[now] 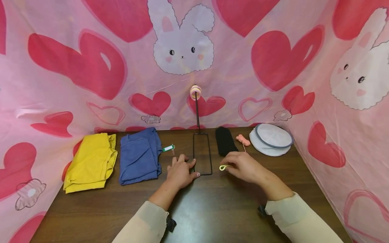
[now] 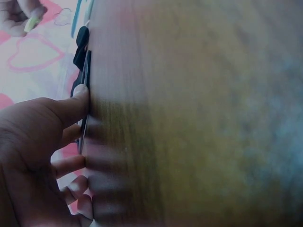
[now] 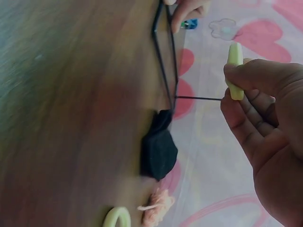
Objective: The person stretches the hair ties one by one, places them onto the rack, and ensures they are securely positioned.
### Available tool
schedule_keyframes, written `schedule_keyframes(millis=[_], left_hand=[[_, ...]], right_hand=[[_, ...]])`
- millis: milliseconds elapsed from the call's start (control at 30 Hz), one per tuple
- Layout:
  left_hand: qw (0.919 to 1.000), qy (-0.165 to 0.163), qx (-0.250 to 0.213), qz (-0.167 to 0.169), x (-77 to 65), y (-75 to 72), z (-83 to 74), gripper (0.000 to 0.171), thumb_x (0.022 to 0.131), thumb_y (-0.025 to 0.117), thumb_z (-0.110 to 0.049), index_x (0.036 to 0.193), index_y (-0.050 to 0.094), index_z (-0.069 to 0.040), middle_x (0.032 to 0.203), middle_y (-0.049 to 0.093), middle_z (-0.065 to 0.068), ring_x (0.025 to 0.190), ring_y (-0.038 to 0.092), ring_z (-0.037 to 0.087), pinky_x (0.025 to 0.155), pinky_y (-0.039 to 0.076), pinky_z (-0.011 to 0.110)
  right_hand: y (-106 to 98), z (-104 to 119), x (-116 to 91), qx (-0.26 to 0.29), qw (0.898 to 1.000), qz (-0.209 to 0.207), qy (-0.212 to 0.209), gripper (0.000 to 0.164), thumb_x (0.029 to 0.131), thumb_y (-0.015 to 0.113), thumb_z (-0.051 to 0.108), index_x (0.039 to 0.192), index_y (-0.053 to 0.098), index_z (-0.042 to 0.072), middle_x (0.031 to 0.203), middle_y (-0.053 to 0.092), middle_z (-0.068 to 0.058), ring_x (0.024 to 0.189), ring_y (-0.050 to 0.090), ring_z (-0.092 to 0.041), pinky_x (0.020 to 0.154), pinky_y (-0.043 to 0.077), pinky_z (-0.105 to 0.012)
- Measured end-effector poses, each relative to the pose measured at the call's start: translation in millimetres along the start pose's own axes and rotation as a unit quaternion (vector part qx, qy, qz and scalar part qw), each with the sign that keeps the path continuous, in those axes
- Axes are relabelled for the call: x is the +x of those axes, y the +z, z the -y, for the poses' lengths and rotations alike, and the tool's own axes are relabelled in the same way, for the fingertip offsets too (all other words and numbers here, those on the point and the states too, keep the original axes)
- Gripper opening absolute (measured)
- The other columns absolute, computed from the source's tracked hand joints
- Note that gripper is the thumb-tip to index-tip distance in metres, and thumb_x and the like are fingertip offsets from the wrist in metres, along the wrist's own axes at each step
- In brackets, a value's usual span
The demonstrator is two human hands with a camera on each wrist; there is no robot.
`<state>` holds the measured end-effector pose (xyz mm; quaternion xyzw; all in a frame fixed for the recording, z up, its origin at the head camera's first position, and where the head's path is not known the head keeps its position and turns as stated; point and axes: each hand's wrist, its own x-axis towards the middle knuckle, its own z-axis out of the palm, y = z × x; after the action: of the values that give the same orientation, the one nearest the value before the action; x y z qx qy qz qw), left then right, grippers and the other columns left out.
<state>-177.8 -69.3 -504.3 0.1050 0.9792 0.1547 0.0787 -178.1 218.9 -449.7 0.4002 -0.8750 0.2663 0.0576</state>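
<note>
A black wire stand has a flat rectangular base [image 1: 210, 153] on the table and a thin upright rod [image 1: 197, 111]. Pale pink and yellowish rings [image 1: 195, 92] show at the rod's top end. My left hand [image 1: 180, 171] rests with spread fingers at the base's near left side, its thumb [image 2: 81, 97] pressing on the wire. To the right of the base, my right hand [image 1: 244, 166] pinches a pale yellow-green ring [image 3: 235, 71] between thumb and fingertips, above the table. Another pale green ring [image 3: 117, 217] lies below in the right wrist view; the head view does not show it.
Left of the stand lie folded yellow cloth [image 1: 91, 162], folded blue cloth [image 1: 139, 157] and a green key tag [image 1: 168, 147]. To its right are a black cloth item [image 1: 225, 141], coral yarn [image 1: 243, 139] and a white round mesh item [image 1: 271, 140]. Patterned pink cloth [image 1: 231, 77] walls the table.
</note>
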Motion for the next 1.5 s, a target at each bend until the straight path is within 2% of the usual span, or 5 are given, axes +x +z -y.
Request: schedule_keyframes(millis=[200,533,733,1100,1500], left_hand=[[1.0000,0.000,-0.001,-0.002,0.5,0.3,0.5,0.066,0.092,0.071,-0.060,0.151,0.056,-0.035,0.148,0.045,0.005,0.128,0.039,0.036,0.090,0.040,0.061],[1.0000,-0.002,-0.001,0.000,0.3,-0.1,-0.3,0.066,0.091,0.071,-0.060,0.151,0.056,-0.035,0.148,0.045,0.005,0.130,0.039,0.037,0.093,0.040,0.063],[1.0000,-0.001,-0.001,-0.002,0.8,-0.3,-0.3,0.066,0.091,0.072,-0.059,0.151,0.056,-0.034,0.147,0.045,0.006,0.130,0.039,0.037,0.093,0.040,0.063],[1.0000,0.003,0.000,-0.003,1.2,0.3,0.5,0.066,0.092,0.072,-0.059,0.150,0.057,-0.033,0.147,0.046,0.006,0.129,0.039,0.037,0.092,0.041,0.063],[1.0000,-0.002,0.000,0.004,0.5,-1.1,-0.8,0.066,0.092,0.071,-0.060,0.151,0.056,-0.034,0.148,0.045,0.006,0.130,0.039,0.037,0.093,0.041,0.064]], right_hand=[[-1,6,13,0.005,0.999,-0.036,-0.027,0.023,0.084,0.084,0.002,0.104,0.081,0.013,0.099,0.073,0.007,0.092,0.068,-0.008,0.080,0.057,-0.030],[-8,20,31,0.002,0.992,-0.096,-0.078,0.026,0.082,0.083,-0.001,0.105,0.080,0.011,0.102,0.074,0.004,0.095,0.070,-0.013,0.081,0.056,-0.033],[-16,31,40,-0.005,0.989,-0.125,-0.084,0.026,0.083,0.085,0.002,0.105,0.081,0.014,0.102,0.074,0.005,0.097,0.069,-0.012,0.086,0.051,-0.029],[-33,52,60,0.021,0.976,-0.177,-0.126,0.026,0.081,0.085,0.000,0.105,0.081,0.010,0.101,0.075,0.002,0.095,0.068,-0.014,0.082,0.054,-0.026],[-49,71,75,0.016,0.963,-0.228,-0.146,0.027,0.080,0.085,0.000,0.104,0.082,0.012,0.100,0.076,0.002,0.094,0.069,-0.015,0.084,0.054,-0.029]])
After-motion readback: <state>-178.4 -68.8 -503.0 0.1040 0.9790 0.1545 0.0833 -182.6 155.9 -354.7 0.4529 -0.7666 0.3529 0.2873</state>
